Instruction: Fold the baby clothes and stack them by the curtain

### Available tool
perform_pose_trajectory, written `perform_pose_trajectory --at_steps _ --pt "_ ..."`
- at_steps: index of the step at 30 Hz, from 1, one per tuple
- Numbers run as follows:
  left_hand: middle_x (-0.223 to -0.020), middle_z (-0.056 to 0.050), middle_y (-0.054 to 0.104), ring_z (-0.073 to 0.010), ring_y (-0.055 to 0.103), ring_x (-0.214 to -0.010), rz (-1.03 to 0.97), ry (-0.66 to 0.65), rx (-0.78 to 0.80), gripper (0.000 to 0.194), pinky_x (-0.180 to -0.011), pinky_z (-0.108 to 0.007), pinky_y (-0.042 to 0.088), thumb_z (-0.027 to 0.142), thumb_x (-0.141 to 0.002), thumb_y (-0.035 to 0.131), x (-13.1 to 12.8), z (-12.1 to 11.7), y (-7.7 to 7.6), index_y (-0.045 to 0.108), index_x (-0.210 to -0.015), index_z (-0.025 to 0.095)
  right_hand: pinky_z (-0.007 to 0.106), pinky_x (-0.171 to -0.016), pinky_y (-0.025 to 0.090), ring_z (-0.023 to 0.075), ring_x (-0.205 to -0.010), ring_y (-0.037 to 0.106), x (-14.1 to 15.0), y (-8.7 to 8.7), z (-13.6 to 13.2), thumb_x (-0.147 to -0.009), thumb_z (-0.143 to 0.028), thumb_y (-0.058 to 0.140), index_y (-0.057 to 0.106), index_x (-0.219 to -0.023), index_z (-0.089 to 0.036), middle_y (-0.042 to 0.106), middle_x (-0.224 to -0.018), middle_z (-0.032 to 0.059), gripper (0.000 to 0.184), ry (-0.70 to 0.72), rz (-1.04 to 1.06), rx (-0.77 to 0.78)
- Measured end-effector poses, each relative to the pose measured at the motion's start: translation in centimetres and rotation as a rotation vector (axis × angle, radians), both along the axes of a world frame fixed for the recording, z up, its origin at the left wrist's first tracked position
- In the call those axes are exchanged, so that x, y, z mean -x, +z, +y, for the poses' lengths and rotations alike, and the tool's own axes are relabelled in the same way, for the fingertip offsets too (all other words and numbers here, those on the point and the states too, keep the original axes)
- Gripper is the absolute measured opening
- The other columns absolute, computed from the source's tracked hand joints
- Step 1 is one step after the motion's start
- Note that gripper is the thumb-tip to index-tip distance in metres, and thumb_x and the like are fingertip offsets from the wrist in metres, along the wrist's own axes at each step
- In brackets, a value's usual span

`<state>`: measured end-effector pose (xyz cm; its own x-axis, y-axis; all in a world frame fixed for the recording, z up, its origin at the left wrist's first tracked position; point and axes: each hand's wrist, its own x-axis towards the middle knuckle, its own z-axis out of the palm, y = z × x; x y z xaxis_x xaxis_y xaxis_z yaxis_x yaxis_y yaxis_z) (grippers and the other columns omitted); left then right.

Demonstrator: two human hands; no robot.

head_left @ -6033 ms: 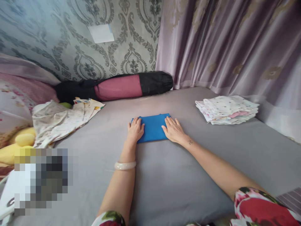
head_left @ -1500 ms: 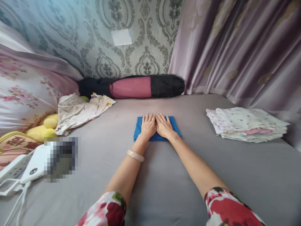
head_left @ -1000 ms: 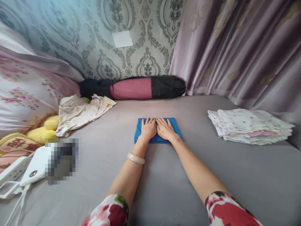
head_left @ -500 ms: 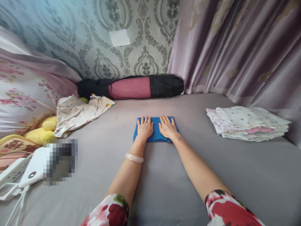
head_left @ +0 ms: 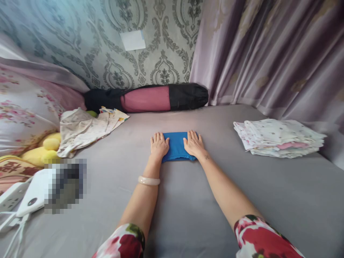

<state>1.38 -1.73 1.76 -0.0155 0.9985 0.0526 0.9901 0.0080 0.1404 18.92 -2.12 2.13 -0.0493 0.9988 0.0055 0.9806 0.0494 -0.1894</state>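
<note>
A folded blue cloth (head_left: 176,146), perhaps a garment, lies flat on the grey bed sheet (head_left: 182,200) in the middle of the view. My left hand (head_left: 159,145) rests palm down over the cloth's left edge, fingers stretched out and thumb apart. Over its right side lies my right hand (head_left: 194,144), also palm down with the fingers extended. Neither hand grips the cloth. Parts of its left and right edges are hidden under my hands.
A stack of folded white printed cloths (head_left: 279,138) lies at the right. Crumpled pale clothing (head_left: 86,129) and a yellow plush toy (head_left: 43,152) are at the left. A white power strip (head_left: 14,195) sits nearer me. A black and pink roll bag (head_left: 146,99) lies along the wall.
My left hand has slid left to the cloth's left edge, and my right hand has shifted slightly outward. More blue shows between them. The whole view has moved a little.
</note>
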Motion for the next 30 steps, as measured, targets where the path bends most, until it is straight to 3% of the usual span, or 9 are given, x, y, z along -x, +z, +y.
perform_pose_trajectory --at_steps 5,14,23,30 --pt "-0.156 -0.019 0.03 -0.0297 0.023 -0.146 -0.005 -0.01 0.008 0.067 -0.119 -0.047 0.018 0.043 -0.099 0.019 0.1 0.0 -0.5 0.027 -0.15 0.001 0.047 -0.119 0.012 0.0254 -0.147 0.017 0.1 -0.3 0.0 -0.1 -0.037 0.018 0.024 -0.152 -0.003 0.02 -0.16 0.015 0.063 -0.001 0.017 0.011" --pt "-0.156 -0.014 0.031 -0.0281 0.024 -0.146 -0.109 0.06 -0.004 0.063 -0.118 -0.052 0.018 0.044 -0.099 0.017 1.6 0.3 0.2 0.032 -0.149 0.008 0.049 -0.119 0.011 0.0241 -0.148 0.015 -1.6 0.1 0.4 -0.1 -0.04 0.01 0.022 -0.153 -0.007 0.018 -0.161 0.0141 0.064 -0.062 0.091 0.009" --pt "-0.157 -0.012 0.03 -0.0282 0.024 -0.146 -0.129 0.03 0.02 0.063 -0.118 -0.053 0.019 0.047 -0.099 0.019 2.3 0.1 -0.8 0.032 -0.151 0.014 0.053 -0.119 0.01 0.0249 -0.148 0.013 -2.3 -0.8 0.7 -0.099 -0.042 0.009 0.022 -0.153 -0.006 0.018 -0.161 0.0134 0.066 -0.052 0.088 0.063" --pt "-0.157 -0.011 0.031 -0.0289 0.022 -0.147 -0.117 0.031 0.011 0.061 -0.117 -0.056 0.019 0.046 -0.099 0.019 2.4 0.1 -0.3 0.033 -0.15 0.016 0.053 -0.119 0.008 0.0253 -0.148 0.015 -2.1 -0.1 0.3 -0.1 -0.04 0.013 0.025 -0.152 -0.005 0.021 -0.16 0.0137 0.064 -0.051 0.087 0.011"
